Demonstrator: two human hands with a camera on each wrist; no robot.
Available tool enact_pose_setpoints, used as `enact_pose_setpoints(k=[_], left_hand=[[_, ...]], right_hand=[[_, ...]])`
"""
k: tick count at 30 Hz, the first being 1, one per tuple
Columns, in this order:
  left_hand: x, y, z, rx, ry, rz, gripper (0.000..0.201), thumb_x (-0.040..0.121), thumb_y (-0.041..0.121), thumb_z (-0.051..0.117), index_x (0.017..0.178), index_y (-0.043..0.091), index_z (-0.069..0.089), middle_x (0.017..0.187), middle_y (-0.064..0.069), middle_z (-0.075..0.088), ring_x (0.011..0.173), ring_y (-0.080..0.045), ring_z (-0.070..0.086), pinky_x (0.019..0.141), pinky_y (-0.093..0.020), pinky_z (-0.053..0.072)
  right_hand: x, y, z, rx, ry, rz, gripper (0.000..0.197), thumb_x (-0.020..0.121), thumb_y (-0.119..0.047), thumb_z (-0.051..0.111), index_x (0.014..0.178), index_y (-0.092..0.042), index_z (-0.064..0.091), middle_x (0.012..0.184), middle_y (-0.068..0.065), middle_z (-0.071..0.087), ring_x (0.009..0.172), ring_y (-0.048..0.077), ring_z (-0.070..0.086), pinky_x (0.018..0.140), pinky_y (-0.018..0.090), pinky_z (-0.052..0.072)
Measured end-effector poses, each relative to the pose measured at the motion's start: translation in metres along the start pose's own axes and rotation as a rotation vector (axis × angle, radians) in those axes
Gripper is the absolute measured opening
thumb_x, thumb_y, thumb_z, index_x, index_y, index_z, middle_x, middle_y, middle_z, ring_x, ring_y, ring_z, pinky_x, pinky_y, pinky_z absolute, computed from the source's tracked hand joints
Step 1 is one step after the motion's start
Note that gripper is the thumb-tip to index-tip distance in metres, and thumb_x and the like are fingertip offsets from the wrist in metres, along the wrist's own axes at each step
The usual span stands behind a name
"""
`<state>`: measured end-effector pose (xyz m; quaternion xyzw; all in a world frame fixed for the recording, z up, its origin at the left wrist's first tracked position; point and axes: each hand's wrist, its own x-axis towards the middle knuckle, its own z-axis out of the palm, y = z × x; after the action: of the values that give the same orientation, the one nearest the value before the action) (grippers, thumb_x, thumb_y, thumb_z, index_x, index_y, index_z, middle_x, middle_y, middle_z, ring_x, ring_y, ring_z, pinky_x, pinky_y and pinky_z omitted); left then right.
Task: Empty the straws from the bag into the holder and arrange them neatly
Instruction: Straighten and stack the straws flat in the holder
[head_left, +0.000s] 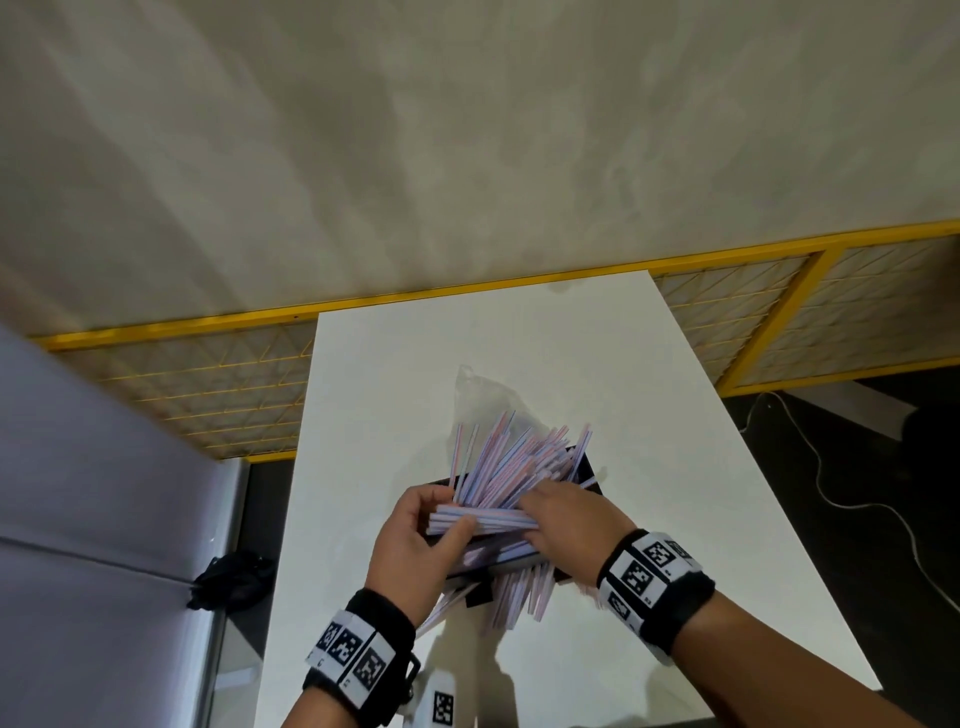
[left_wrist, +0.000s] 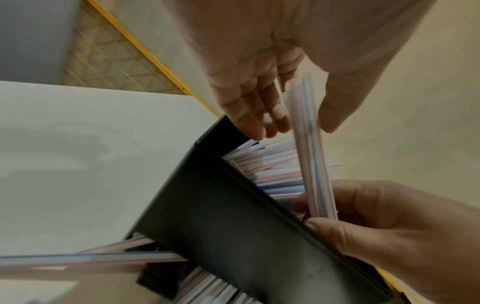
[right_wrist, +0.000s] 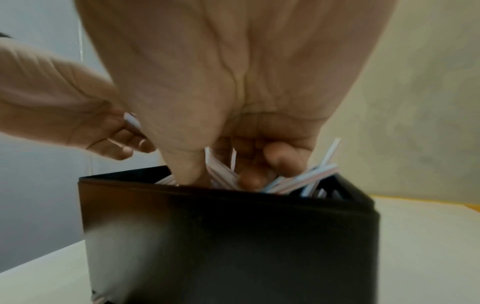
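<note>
A black holder (head_left: 589, 470) stands on the white table (head_left: 675, 467), with striped straws (head_left: 519, 457) fanned loosely out of its top. My left hand (head_left: 415, 538) and right hand (head_left: 566, 519) each grip one end of a small straw bundle (head_left: 483, 519), held level over the holder. In the left wrist view the bundle (left_wrist: 309, 154) runs from my left hand (left_wrist: 246, 92) to my right hand (left_wrist: 389, 226), above the holder (left_wrist: 233, 226). The right wrist view shows my right hand (right_wrist: 221, 82) reaching into the holder (right_wrist: 233, 236). The clear bag (head_left: 483, 395) lies behind it.
More straws (head_left: 519, 597) stick out at the holder's near side onto the table. A yellow-framed mesh fence (head_left: 727, 301) runs behind the table. A white cable (head_left: 831, 493) lies on the dark floor at the right, and a dark bundle (head_left: 228, 577) at the left.
</note>
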<state>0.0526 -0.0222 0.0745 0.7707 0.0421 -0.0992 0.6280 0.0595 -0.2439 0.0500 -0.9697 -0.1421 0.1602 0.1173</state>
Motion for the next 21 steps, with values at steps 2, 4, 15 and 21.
enact_pose_setpoints(k=[2, 4, 15, 21], left_hand=[[0.001, -0.008, -0.001, 0.087, 0.019, -0.003, 0.028, 0.086, 0.014, 0.078, 0.107, 0.026, 0.064, 0.093, 0.009, 0.073, 0.083, -0.003, 0.068, 0.073, -0.023, 0.057], [0.001, -0.016, -0.001, 0.185, 0.002, 0.010, 0.025, 0.088, 0.016, 0.075, 0.106, 0.030, 0.064, 0.099, 0.010, 0.071, 0.088, 0.000, 0.067, 0.078, -0.022, 0.057], [0.008, -0.036, 0.012, 0.807, -0.177, 0.322, 0.029, 0.095, 0.048, 0.056, 0.116, 0.029, 0.061, 0.110, 0.013, 0.049, 0.105, -0.007, 0.045, 0.092, -0.018, 0.038], [0.008, -0.035, 0.019, 1.076, -0.227, 0.367, 0.033, 0.101, 0.050, 0.037, 0.113, 0.029, 0.060, 0.108, 0.006, 0.059, 0.102, -0.019, 0.051, 0.090, -0.033, 0.042]], right_hand=[[0.000, 0.003, 0.004, 0.010, 0.027, -0.003, 0.031, 0.103, -0.038, 0.053, 0.126, -0.018, 0.057, 0.123, 0.003, 0.057, 0.113, 0.024, 0.055, 0.093, 0.036, 0.048], [-0.001, 0.003, 0.006, 0.006, 0.061, 0.006, 0.035, 0.102, -0.043, 0.053, 0.127, -0.019, 0.058, 0.122, 0.002, 0.054, 0.114, 0.024, 0.053, 0.095, 0.036, 0.048], [-0.004, -0.009, 0.002, -0.237, 0.152, 0.145, 0.053, 0.099, -0.063, 0.037, 0.119, -0.022, 0.064, 0.124, 0.002, 0.056, 0.119, 0.027, 0.048, 0.099, 0.044, 0.038], [0.006, -0.014, -0.007, -0.230, 0.139, 0.115, 0.049, 0.099, -0.056, 0.042, 0.123, -0.019, 0.062, 0.127, 0.003, 0.055, 0.122, 0.027, 0.047, 0.100, 0.043, 0.040]])
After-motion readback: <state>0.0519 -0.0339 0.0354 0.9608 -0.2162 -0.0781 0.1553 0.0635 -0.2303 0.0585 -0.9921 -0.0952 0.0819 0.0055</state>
